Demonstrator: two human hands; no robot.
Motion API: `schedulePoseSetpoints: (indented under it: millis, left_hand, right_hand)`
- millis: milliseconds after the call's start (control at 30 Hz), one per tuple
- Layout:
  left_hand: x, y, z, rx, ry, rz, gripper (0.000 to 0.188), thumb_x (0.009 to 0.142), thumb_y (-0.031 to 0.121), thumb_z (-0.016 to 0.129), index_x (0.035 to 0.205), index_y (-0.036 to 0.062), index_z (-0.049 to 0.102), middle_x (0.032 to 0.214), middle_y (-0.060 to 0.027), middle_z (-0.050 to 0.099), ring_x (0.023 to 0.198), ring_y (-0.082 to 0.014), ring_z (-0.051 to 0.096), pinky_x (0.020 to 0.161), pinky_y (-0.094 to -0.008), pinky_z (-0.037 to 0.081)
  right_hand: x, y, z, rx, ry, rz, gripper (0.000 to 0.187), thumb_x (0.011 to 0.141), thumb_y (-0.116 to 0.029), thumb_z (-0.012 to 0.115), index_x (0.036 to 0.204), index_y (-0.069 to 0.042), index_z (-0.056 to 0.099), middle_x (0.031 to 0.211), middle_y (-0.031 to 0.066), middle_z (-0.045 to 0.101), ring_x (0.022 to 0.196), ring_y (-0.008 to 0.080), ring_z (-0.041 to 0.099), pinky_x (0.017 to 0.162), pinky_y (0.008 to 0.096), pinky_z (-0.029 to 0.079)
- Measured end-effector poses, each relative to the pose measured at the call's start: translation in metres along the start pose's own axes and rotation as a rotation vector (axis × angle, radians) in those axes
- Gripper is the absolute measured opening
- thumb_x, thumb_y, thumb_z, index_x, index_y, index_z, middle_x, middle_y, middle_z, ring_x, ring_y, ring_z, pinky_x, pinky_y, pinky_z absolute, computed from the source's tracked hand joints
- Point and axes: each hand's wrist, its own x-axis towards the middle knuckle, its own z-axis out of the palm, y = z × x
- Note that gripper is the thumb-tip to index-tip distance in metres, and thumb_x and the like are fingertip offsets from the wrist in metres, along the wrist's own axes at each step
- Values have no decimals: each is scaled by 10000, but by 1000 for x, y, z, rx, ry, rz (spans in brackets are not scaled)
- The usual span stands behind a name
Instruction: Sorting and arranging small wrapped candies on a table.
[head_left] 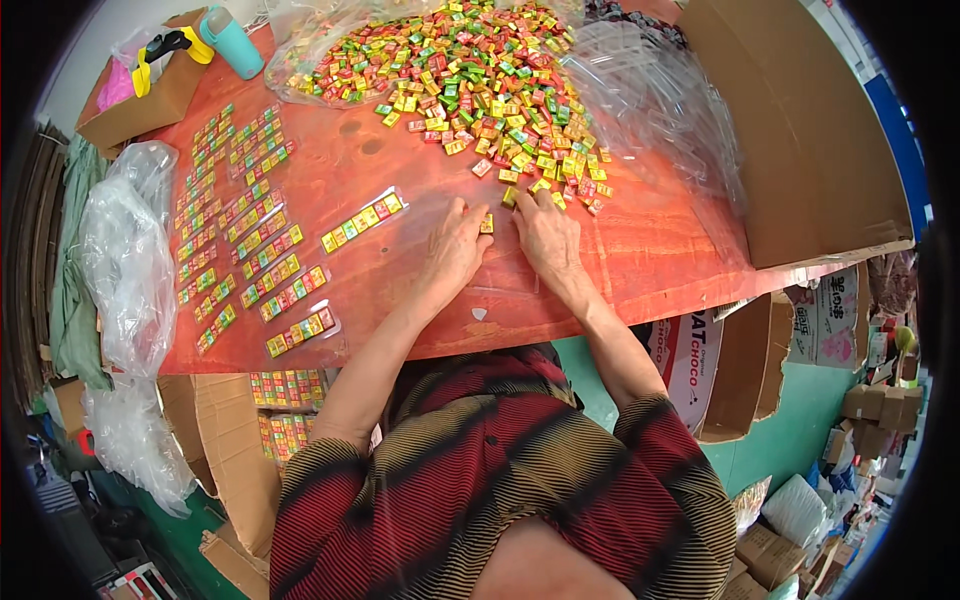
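My left hand (457, 245) is at the middle of the red table, its fingers closed on a small yellow box (487, 223). Just to its right, my right hand (550, 238) reaches to the near edge of a heap of small boxes (490, 90). Its fingers pinch at another yellow box (510, 196), partly covered by the fingertips. The heap's boxes are yellow, red, green and orange. Left of my left hand lies a clear plastic tray with a row of yellow boxes (362, 221).
Filled rows of boxes (270, 240) cover the table's left side. Clear trays (660, 100) pile up at right, beside a large cardboard box (800, 130). A teal bottle (232, 43) and an open carton (150, 105) stand at far left. Plastic bags (130, 250) hang over the left edge.
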Motion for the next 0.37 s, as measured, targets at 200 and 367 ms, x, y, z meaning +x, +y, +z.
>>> schedulePoseSetpoints:
  millis: [200, 367]
  left_hand:
    - [7, -1, 9, -12, 39, 78, 443, 661, 85, 689, 1078, 71, 540, 920, -142, 471, 833, -334, 527, 679, -422, 438]
    - [8, 8, 8, -8, -29, 111, 460, 681, 120, 684, 1116, 86, 538, 933, -140, 470, 873, -318, 522, 714, -404, 435]
  right_hand:
    - [-17, 2, 1, 99, 28, -50, 216, 772, -125, 580, 987, -107, 559, 872, 107, 537, 756, 305, 577, 587, 399, 473]
    - [-4, 11, -24, 69, -24, 215, 260, 781, -130, 583, 1039, -104, 556, 955, 116, 546, 823, 307, 579, 653, 374, 490]
